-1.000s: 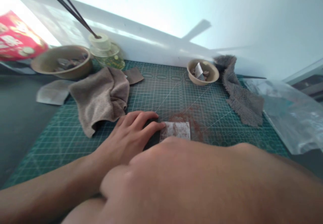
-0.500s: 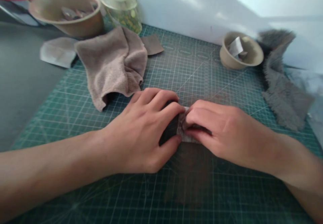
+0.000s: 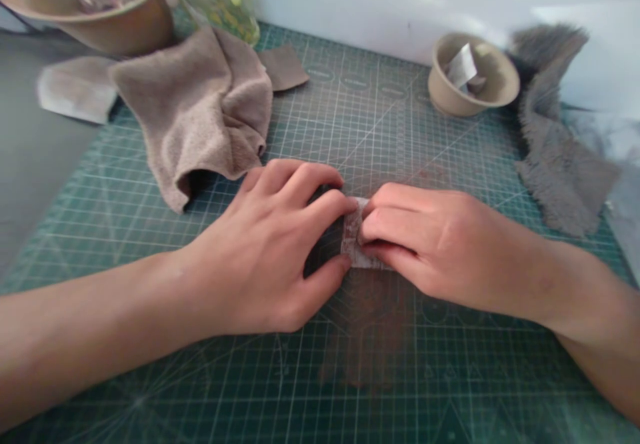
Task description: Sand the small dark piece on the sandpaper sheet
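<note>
A small pale, rectangular piece with reddish-brown smudges (image 3: 353, 234) lies flat on the green cutting mat (image 3: 240, 391). My left hand (image 3: 280, 244) arches over the mat, its index fingertip and thumb tip resting on the piece's left corners like a clamp. From the right, my right hand (image 3: 430, 241) presses bunched fingertips onto the same piece and covers its right part. Whatever those fingertips may pinch is hidden beneath them. Reddish-brown dust (image 3: 370, 337) stains the mat just below.
A crumpled brown cloth (image 3: 195, 104) lies beyond my left hand, beside a brown patch (image 3: 284, 67). Behind are a large bowl (image 3: 120, 31) and a glass jar (image 3: 215, 4). A small bowl (image 3: 470, 101) and frayed grey cloth (image 3: 560, 157) sit back right.
The view has shifted slightly, so everything sits a little higher and further left. My right fingertips have moved a little right on the piece, showing more of its smudged surface.
</note>
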Motion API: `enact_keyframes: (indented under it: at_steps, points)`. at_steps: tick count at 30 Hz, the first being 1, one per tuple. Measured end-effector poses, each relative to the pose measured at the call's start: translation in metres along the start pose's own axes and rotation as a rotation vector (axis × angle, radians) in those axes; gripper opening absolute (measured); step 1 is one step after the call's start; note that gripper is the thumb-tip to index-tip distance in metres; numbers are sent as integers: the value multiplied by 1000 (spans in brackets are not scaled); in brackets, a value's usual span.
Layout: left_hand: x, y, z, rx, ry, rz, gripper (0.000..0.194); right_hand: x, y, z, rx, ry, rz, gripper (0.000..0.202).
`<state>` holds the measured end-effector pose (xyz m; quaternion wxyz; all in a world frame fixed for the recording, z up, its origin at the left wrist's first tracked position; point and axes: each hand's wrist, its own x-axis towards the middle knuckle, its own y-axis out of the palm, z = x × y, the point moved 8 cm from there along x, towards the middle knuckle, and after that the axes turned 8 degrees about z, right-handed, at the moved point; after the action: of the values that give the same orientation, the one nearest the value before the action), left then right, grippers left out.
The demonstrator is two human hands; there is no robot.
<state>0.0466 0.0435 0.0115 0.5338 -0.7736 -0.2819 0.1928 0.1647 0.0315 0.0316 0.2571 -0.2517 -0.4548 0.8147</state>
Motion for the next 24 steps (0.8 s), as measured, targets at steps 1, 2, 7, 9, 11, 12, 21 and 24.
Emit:
enact_keyframes:
  at_steps: [1, 2, 7, 9, 11, 12, 21, 24]
  points:
    - [0, 0, 1, -5, -7, 1, 43, -1, -1, -2, -9, 9, -12, 13]
    - [0, 0, 1, -9, -13, 2, 43, -2, -3, -4, -20, 23, -28, 14]
    - [0, 0, 0, 9, -4, 7, 47, -6, -5, -6, -69, 21, -3, 15]
    - [0, 0, -1, 16, 0, 11, 47, -7, -5, -3, -60, -10, 14, 15]
    - [0, 0, -1, 22, 2, 8, 47, -7, -5, -1, -35, -17, 10, 15]
    - [0, 0, -1, 24, 3, 5, 47, -7, -5, -2, -26, -6, 3, 15]
    - [-1, -2, -1, 2, 12, 5, 45, -6, -10, -3, -43, -14, -56, 19]
    - [-1, -3, -2, 8, 21, -8, 44, -7, -4, -1, -18, -32, 28, 15]
